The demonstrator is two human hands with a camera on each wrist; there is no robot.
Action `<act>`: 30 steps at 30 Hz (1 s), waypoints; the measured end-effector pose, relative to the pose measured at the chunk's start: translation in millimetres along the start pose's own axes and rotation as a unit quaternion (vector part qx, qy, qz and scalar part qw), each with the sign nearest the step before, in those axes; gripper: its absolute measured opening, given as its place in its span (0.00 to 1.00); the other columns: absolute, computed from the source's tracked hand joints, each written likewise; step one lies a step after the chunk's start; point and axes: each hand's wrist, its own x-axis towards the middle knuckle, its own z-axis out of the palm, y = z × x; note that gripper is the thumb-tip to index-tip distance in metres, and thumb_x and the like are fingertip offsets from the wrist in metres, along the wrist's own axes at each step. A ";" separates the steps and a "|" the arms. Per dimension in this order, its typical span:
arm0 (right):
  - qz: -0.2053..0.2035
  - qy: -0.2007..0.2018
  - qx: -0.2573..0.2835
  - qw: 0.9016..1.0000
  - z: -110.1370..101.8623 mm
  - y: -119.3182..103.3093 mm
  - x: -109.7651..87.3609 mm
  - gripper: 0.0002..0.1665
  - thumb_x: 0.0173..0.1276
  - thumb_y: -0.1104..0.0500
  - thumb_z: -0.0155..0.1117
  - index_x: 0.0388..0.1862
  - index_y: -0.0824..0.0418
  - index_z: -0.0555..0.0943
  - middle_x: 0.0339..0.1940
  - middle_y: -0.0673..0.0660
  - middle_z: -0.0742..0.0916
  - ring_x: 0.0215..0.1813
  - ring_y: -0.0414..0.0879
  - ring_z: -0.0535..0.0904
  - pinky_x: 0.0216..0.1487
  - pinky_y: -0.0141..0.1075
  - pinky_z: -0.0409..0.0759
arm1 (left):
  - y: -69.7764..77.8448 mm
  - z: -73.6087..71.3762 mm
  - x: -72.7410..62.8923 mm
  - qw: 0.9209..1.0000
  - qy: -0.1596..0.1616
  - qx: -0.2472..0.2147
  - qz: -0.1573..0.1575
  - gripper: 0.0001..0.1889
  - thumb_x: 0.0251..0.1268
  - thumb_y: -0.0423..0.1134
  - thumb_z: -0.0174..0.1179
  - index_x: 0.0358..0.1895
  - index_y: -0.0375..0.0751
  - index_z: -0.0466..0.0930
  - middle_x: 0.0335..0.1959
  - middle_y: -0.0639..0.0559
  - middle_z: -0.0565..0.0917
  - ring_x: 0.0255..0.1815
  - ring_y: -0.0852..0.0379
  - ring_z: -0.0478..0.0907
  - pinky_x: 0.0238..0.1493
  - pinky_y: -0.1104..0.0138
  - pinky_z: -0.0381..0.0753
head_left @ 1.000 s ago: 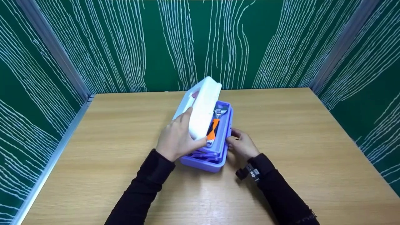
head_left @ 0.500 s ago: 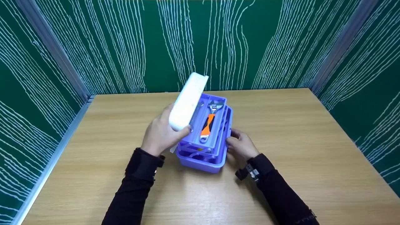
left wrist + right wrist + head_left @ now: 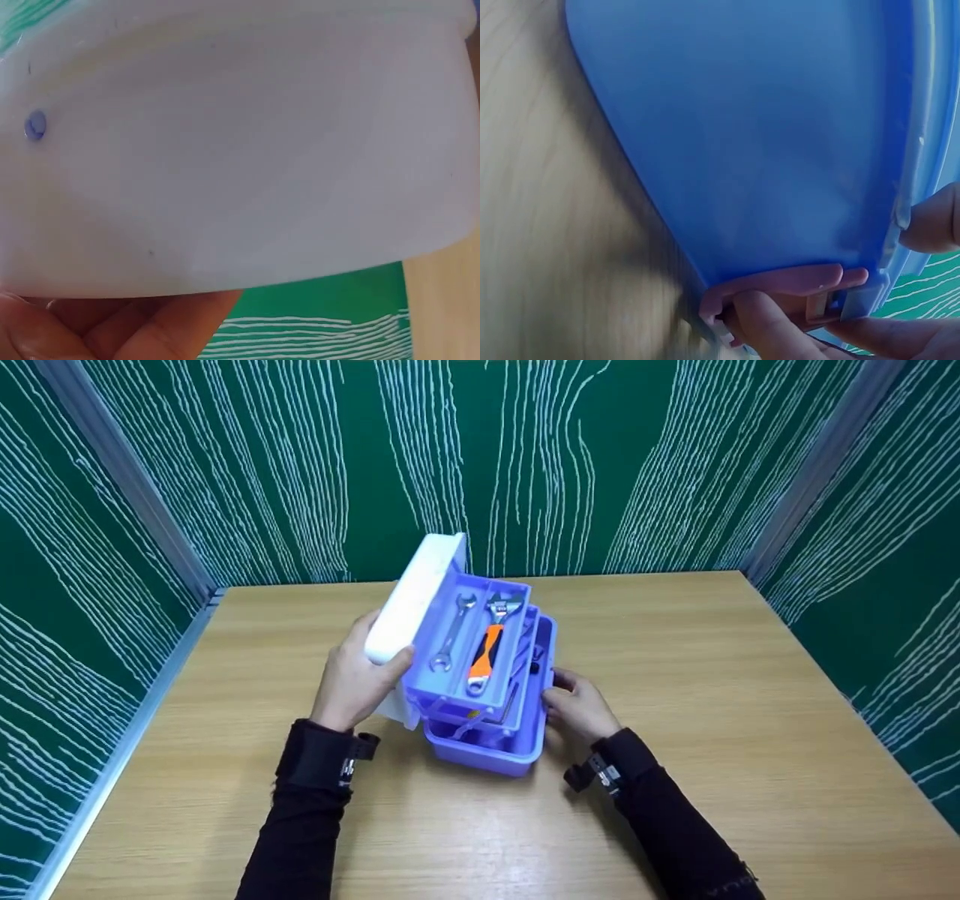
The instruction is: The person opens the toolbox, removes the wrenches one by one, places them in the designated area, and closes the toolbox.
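Note:
A purple toolbox (image 3: 480, 757) stands on the table with its white lid (image 3: 416, 592) swung up to the left. My left hand (image 3: 349, 675) grips the lid, its thumb on the near end; the left wrist view shows curled fingers (image 3: 161, 330) at the lid's edge. My right hand (image 3: 585, 712) holds the toolbox's right side, with fingers at a pink latch (image 3: 780, 281) and the thumb (image 3: 934, 217) on the rim. The raised upper tray holds a double open-end wrench (image 3: 453, 634) and an adjustable wrench (image 3: 486, 651) with an orange-and-black handle.
A lower tray (image 3: 517, 660) and the deep base sit beneath the upper tray; small dark items inside are hard to identify. The wooden table (image 3: 712, 697) extends around the toolbox. Green walls (image 3: 660, 405) with white lines enclose it.
My left hand has moved left with the lid, swinging it further over. The trays have risen leftward with it, uncovering both wrenches. My right hand has stayed in place.

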 end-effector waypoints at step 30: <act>-0.054 0.001 -0.096 0.994 -0.9 6.5 -3.0 0.36 0.64 0.64 0.59 0.71 0.71 0.65 0.68 0.71 0.73 0.65 0.61 0.75 0.61 0.44 0.79 | -83.2 -36.2 -20.6 0.959 -0.027 -0.229 -0.162 0.28 0.76 0.50 0.41 0.74 0.43 0.61 0.54 0.40 0.74 0.42 0.57 0.79 0.42 0.61 0.85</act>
